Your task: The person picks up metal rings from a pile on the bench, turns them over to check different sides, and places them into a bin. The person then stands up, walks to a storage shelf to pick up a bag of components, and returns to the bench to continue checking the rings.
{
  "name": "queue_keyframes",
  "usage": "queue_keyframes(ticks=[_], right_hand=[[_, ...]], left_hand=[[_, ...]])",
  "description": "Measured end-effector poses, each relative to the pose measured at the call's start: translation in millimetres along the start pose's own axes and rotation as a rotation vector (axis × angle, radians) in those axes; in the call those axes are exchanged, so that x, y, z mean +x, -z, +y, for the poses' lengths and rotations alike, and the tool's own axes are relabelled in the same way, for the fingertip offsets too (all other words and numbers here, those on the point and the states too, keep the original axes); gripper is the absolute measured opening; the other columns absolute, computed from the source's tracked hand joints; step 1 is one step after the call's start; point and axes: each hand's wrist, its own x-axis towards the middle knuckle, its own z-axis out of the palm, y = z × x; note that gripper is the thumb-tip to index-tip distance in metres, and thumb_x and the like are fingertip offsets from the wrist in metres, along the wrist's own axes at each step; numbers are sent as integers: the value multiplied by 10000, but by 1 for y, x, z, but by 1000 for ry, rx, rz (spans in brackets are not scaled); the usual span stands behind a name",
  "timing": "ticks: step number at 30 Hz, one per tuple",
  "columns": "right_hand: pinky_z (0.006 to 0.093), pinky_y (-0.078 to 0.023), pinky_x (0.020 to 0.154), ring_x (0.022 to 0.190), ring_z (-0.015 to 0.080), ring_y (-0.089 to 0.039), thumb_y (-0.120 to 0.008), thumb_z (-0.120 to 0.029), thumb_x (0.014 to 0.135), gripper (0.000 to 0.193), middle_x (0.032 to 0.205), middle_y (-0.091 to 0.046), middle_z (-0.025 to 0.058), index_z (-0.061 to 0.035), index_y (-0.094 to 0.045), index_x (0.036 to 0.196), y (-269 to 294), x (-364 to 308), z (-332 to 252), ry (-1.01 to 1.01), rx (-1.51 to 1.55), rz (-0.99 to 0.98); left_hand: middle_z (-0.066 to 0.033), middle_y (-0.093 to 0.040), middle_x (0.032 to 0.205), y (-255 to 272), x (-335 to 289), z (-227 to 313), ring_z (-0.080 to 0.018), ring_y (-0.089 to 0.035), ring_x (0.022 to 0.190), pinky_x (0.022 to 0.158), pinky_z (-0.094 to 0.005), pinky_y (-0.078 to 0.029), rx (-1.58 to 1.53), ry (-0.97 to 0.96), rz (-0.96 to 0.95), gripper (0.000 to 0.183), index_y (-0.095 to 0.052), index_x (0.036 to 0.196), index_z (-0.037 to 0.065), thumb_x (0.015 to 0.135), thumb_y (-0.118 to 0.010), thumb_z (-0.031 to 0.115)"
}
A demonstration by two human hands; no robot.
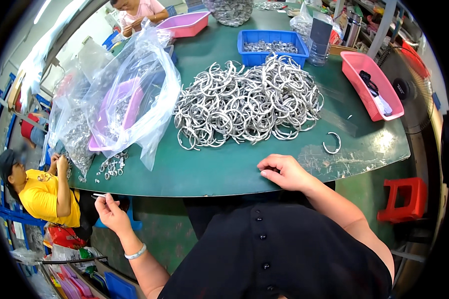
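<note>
My left hand (112, 213) hangs off the table's near edge at the left, thumb and fingers closed on a thin silvery piece (100, 195) whose full shape does not show. Resting at the near edge, right of centre, my right hand (286, 172) has its fingers loosely bent and slightly parted from the thumb, with nothing seen in it. Beyond it a single open metal bangle (338, 143) lies apart on the tabletop. A large heap of similar silvery bangles (249, 102) covers the middle of the green table (194, 172).
Left stand clear plastic bags (157, 94), a purple tray (134, 107) and small rings (114, 167). Behind the heap sits a blue bin (273, 59); at right, a pink basket (369, 89), a fan (409, 89) and a red stool (404, 199). Co-workers sit left (50, 194) and far (139, 15).
</note>
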Motion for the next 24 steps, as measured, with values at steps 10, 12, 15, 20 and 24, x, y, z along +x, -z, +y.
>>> queue_keyframes(ticks=[10,12,15,20,24], right_hand=[[234,-427,603,671,132,-543,-564,-46,763,105,771,-575,66,-6,-603,852,-1,-4,1,-48,-25,67],[228,-422,595,658,123,-535,-567,-48,762,105,765,-574,62,-8,-603,852,-1,-3,2,-30,-36,68],[225,-421,595,655,115,-533,-567,-46,761,101,762,-577,54,-6,-608,844,1,-4,3,-29,2,73],[224,-424,596,660,111,-537,-574,-38,751,92,767,-580,53,-3,-606,830,0,-3,1,-64,45,82],[223,-426,598,662,107,-537,-575,-32,749,86,768,-582,53,-2,-605,823,-1,-2,8,-85,60,80]], left_hand=[[-135,-528,814,3,2,-11,-337,-526,732,618,-375,-435,651,-243,-257,55,-503,828,36,786,-534,55],[-132,-523,813,15,4,-19,-336,-522,744,618,-379,-432,672,-257,-239,71,-497,815,32,771,-547,55],[-130,-519,773,22,6,-25,-308,-526,703,603,-350,-433,586,-197,-173,73,-511,812,26,761,-560,44],[21,-506,680,35,-1,-49,-42,-463,598,540,-179,-380,169,184,-19,38,-526,828,21,805,-547,41],[-14,-577,787,36,4,-41,-101,-538,605,562,-210,-442,-373,566,188,125,-521,941,60,840,-545,131]])
